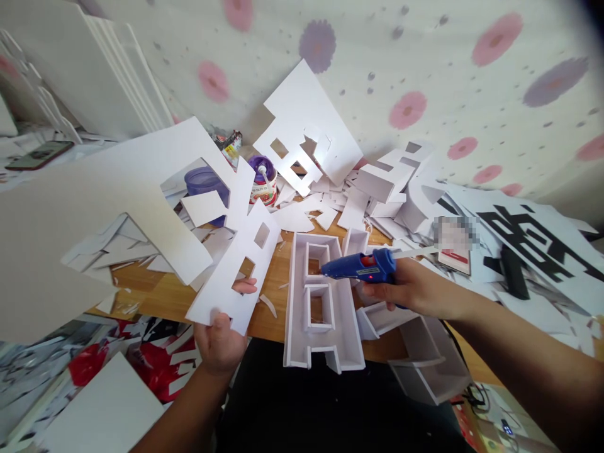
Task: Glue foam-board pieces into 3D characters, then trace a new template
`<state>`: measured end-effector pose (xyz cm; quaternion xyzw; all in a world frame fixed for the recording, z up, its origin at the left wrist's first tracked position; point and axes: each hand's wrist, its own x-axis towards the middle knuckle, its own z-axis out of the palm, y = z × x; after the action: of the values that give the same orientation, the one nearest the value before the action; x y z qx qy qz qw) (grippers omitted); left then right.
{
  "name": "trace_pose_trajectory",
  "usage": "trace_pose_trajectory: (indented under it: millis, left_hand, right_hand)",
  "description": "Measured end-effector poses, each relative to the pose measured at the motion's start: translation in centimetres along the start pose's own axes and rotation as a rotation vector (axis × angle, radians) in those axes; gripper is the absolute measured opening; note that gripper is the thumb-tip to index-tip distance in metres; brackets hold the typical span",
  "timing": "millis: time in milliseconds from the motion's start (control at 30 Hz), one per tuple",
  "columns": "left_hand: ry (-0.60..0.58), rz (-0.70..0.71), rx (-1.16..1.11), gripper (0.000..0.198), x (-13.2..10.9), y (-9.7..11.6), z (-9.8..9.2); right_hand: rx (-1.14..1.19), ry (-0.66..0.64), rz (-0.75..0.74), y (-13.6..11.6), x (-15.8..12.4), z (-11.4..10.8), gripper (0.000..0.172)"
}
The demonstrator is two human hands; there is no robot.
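My left hand (223,341) grips the lower end of a flat white foam board panel (241,264) with square cutouts; fingertips show through one cutout. In my right hand (409,286) is a blue hot glue gun (361,267), a white glue stick poking from its back. Its nozzle points left, over the white walled foam board frame (298,302). This frame lies at the table's front edge and has two square openings and a notch at its near end. The glue gun hides part of the frame's upper right side.
Large cut boards (117,170) lean over the left side. Behind are a purple-rimmed tub (262,182) and foam scraps (325,201). To the right lie more walled pieces (429,365), a sheet with black characters (533,233) and a small box (455,251). A phone (41,155) rests far left.
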<state>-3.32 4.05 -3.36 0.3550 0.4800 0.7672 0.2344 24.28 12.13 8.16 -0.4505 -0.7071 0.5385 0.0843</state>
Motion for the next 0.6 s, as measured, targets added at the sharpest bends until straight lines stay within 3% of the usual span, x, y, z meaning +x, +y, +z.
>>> trace_pose_trajectory:
  millis: [167,600]
  left_hand:
    - [-0.078,0.022,-0.063,0.03,0.0,0.1,0.0]
    - [-0.057,0.003,-0.068,0.028,-0.1,-0.1,-0.2]
  right_hand:
    - [-0.074,-0.03,0.006,-0.3,1.0,0.4,0.034]
    - [-0.112,-0.033,0.014,0.4,1.5,0.4,0.034]
